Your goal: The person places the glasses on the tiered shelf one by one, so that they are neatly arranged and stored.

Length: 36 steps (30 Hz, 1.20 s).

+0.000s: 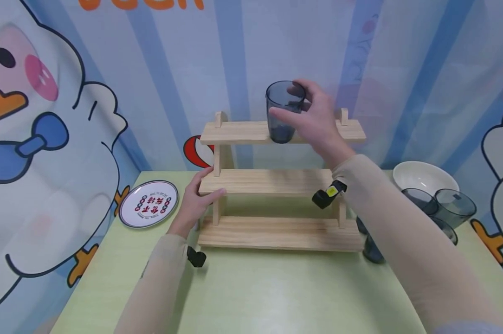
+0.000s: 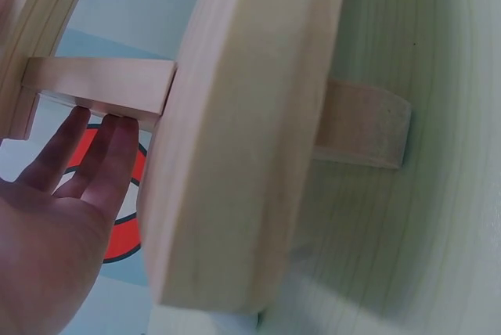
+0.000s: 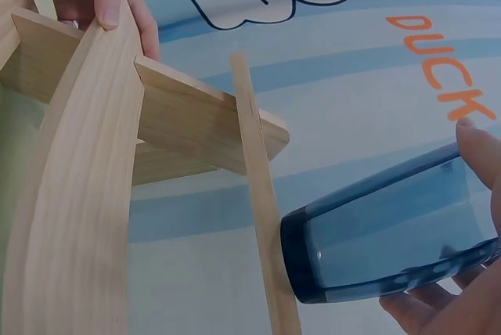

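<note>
A three-tier wooden display shelf [image 1: 268, 182] stands against the backdrop. My right hand [image 1: 316, 120] grips a dark translucent drinking glass [image 1: 280, 130] round its side, thumb in front and fingers behind. The glass is upright, its base right at the top tier in the right wrist view. At the left end of the middle tier, my left hand [image 1: 195, 199] holds the shelf, thumb over the board. In the left wrist view its fingers [image 2: 109, 171] rest against the wooden side support [image 2: 102, 84].
To the left lies an oval plate [image 1: 149, 204] with red lettering. On the right, several similar glasses [image 1: 456, 208] stand close together, partly behind my right forearm, with a white bowl [image 1: 424, 176] behind them. A backdrop printed with cartoon ducks rises behind the pale green table [image 1: 276, 292].
</note>
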### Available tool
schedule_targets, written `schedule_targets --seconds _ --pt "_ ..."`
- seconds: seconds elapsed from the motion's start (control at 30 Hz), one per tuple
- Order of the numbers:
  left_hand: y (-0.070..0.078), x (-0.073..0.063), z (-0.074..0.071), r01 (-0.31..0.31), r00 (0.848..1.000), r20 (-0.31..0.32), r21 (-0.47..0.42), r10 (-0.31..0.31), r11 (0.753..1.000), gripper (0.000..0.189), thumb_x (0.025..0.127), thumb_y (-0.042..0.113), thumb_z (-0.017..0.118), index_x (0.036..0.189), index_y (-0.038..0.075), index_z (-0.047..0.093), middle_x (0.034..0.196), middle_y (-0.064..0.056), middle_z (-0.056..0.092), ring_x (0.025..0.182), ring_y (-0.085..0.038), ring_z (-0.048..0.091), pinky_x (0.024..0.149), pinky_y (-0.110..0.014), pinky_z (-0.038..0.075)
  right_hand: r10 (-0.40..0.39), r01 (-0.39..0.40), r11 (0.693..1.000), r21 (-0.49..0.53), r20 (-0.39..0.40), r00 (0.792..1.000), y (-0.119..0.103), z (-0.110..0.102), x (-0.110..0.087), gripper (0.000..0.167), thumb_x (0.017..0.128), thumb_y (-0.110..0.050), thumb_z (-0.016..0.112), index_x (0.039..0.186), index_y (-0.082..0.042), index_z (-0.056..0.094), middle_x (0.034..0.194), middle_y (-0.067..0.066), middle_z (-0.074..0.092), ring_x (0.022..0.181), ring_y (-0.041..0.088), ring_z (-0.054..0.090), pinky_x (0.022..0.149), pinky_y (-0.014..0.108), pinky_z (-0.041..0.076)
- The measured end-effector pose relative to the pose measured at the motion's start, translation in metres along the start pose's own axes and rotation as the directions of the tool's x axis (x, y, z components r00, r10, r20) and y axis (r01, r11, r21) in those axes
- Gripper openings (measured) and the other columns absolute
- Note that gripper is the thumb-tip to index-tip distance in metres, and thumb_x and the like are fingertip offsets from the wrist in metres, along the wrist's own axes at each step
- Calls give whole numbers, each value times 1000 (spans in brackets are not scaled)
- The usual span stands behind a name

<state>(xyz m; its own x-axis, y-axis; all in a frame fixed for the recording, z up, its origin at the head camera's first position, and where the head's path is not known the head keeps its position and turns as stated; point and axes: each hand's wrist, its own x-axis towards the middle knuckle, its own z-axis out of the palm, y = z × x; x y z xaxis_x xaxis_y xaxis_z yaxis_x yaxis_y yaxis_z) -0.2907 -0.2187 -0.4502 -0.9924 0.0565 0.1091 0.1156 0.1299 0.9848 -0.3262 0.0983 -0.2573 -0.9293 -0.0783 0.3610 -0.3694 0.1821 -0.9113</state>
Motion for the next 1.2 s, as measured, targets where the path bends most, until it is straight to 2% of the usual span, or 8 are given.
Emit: schedule_targets --seconds 0.2,0.53,0.67,1.0,1.2 --pt "-1 1 1 -5 1000 -3 2 5 1000 74 94 18 81 158 29 46 155 -10 47 128 -31 53 109 -52 46 43 -42 996 -73 22 999 -2 8 11 85 85 -34 90 157 -22 45 148 -1 57 130 21 58 103 40 52" --pt "3 -1 0 -15 1000 10 6 15 1000 74 95 15 79 159 28 45 156 -8 47 124 -30 59 100 -39 53 115 -109 985 -136 41 992 -2 15 26 92 88 -42 86 163 -24 36 154 -3 52 138 20 52 109 37 49" --pt "2 -1 0 -9 1000 7 8 9 1000 73 95 16 80 159 28 46 154 -9 48 125 -29 59 100 -38 53 131 -123 980 -155 44 990 0 17 30 95 88 -43 86 164 -25 34 155 -2 51 139 20 51 109 37 49" --pt "0 -1 -2 5 1000 1 26 -5 1000 74 95 19 80 159 31 45 155 -10 48 123 -31 60 100 -40 53 124 -120 963 -242 0 992 0 27 29 98 85 -52 85 165 -29 32 157 -1 48 139 19 51 108 36 49" --pt "-2 0 -1 14 1000 12 25 -14 1000 74 95 21 81 159 33 44 154 -10 49 121 -30 62 99 -40 55 115 -110 965 -240 8 993 3 27 29 97 89 -52 82 166 -29 28 160 -1 44 144 21 47 111 38 47"
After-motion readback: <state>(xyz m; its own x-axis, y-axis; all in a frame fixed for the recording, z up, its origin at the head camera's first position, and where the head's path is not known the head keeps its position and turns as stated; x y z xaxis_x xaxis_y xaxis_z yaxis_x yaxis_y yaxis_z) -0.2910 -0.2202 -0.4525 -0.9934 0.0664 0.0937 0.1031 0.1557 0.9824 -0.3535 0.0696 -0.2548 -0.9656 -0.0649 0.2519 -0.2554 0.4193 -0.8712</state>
